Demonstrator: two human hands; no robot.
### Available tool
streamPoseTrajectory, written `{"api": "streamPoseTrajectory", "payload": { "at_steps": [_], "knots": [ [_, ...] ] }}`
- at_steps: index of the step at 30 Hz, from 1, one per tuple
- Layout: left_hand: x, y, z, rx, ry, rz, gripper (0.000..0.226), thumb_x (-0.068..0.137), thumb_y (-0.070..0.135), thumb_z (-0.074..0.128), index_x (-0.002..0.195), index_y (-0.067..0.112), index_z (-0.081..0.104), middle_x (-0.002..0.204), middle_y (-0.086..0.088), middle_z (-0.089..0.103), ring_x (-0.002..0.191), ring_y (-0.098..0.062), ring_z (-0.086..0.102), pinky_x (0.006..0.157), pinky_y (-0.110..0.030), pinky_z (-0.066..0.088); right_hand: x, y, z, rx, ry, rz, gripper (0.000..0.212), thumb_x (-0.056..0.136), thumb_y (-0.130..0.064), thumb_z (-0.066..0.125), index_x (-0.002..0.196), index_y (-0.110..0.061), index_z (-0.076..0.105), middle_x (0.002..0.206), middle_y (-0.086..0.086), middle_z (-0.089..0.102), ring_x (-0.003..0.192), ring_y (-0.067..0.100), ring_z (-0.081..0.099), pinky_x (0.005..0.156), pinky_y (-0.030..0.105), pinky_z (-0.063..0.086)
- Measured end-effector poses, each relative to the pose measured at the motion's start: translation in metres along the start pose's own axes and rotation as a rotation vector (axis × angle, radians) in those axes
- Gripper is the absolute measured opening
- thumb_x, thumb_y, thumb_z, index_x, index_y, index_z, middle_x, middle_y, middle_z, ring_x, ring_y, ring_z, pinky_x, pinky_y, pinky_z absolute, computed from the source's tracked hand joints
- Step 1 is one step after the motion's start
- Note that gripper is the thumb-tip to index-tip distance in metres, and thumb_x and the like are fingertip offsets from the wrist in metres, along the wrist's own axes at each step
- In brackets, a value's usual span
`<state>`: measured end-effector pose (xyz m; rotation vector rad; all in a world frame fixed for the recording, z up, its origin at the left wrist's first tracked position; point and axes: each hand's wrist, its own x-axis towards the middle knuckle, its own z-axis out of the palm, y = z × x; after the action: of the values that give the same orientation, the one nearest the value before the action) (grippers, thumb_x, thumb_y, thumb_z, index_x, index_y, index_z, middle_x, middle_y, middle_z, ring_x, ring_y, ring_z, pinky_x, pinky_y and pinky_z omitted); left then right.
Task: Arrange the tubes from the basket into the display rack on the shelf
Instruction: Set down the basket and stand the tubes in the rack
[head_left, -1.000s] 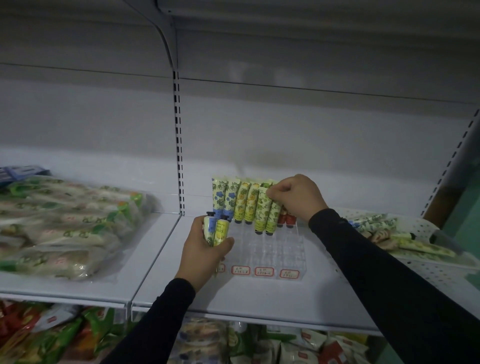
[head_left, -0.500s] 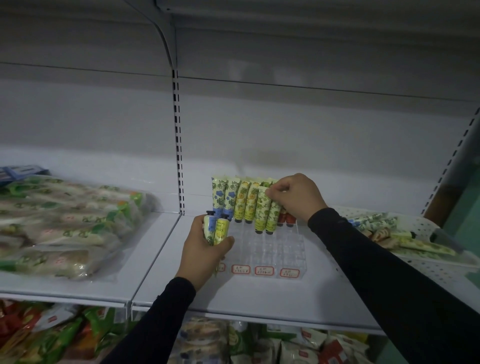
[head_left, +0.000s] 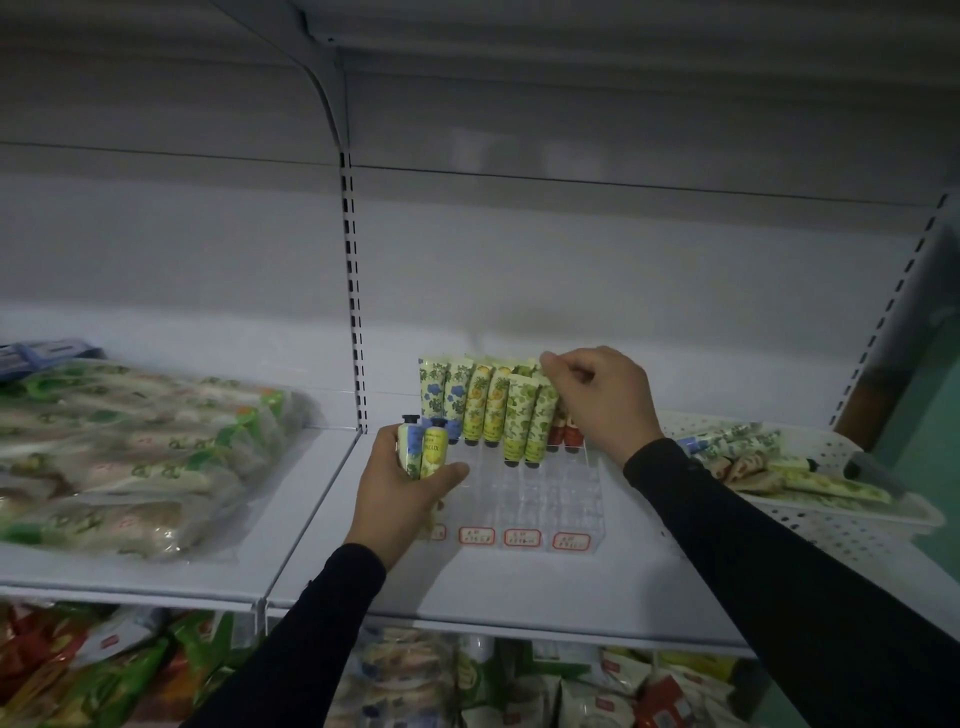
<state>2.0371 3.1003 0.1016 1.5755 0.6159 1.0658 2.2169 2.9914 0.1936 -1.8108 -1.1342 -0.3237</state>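
Two spare tubes are gripped ready in the left hand while a green tube is pinched by the right hand for seating in the display rack.

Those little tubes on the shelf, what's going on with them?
A person is filling a clear rack with tubes. The right hand pinches the top of a green tube standing in the rack. The left hand holds two more tubes. Others lie in the white basket.

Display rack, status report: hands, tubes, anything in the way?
Left hand grips two tubes beside the display rack. Right hand pinches a green tube in the back rows. Front slots unfilled; more tubes in the basket. Nothing blocking.
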Motion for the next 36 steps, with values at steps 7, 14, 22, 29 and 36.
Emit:
{"api": "streamPoseTrajectory", "payload": {
  "at_steps": [7, 14, 22, 29, 36],
  "knots": [
    [-0.015, 0.026, 0.016, 0.05, -0.16, 0.006, 0.042, 0.072, 0.019, 0.086, 0.102, 0.021, 0.056, 0.085, -0.002, 0.067, 0.065, -0.016, 0.063, 0.057, -0.032, 0.056, -0.043, -0.013, -0.004, 0.19, -0.46, 0.117, 0.041, 0.091, -0.052, 0.054, 0.095, -0.016, 0.073, 0.075, -0.002, 0.067, 0.068, 0.008, 0.064, 0.071, 0.031, 0.054],
    [-0.029, 0.03, 0.032, 0.055, -0.265, 0.017, 0.044, 0.071, 0.019, 0.087, 0.105, 0.022, 0.059, 0.08, 0.01, 0.07, 0.069, -0.008, 0.064, 0.059, -0.028, 0.052, -0.059, -0.003, -0.005, 0.496, -0.485, 0.36, 0.03, 0.093, -0.033, 0.062, 0.1, -0.006, 0.071, 0.089, 0.007, 0.069, 0.07, 0.011, 0.065, 0.062, 0.02, 0.052],
    [-0.035, 0.037, 0.036, -0.068, -0.369, -0.014, 0.035, 0.08, 0.011, 0.079, 0.111, 0.013, 0.062, 0.085, 0.003, 0.073, 0.068, -0.009, 0.065, 0.06, -0.026, 0.052, -0.059, 0.001, -0.008, 0.716, -0.54, 0.479, 0.039, 0.094, -0.026, 0.061, 0.104, 0.011, 0.066, 0.086, 0.016, 0.066, 0.074, 0.018, 0.06, 0.075, 0.027, 0.053],
    [-0.027, 0.025, 0.02, -0.031, -0.373, -0.129, 0.026, 0.082, 0.019, 0.078, 0.095, 0.007, 0.058, 0.075, -0.011, 0.062, 0.057, -0.02, 0.053, 0.05, -0.03, 0.045, -0.051, 0.005, -0.013, 0.851, -0.446, 0.573, 0.021, 0.1, -0.015, 0.05, 0.101, 0.0, 0.065, 0.09, 0.013, 0.064, 0.074, 0.015, 0.058, 0.067, 0.021, 0.052],
    [-0.021, 0.022, 0.017, -0.073, -0.3, -0.14, 0.02, 0.081, 0.007, 0.076, 0.091, 0.008, 0.059, 0.067, -0.005, 0.059, 0.053, -0.014, 0.051, 0.047, -0.028, 0.042, -0.052, 0.006, -0.014, 0.94, -0.418, 0.639, 0.023, 0.099, -0.016, 0.053, 0.112, -0.002, 0.065, 0.104, 0.016, 0.07, 0.089, 0.024, 0.067, 0.067, 0.023, 0.055]
  ]
}}
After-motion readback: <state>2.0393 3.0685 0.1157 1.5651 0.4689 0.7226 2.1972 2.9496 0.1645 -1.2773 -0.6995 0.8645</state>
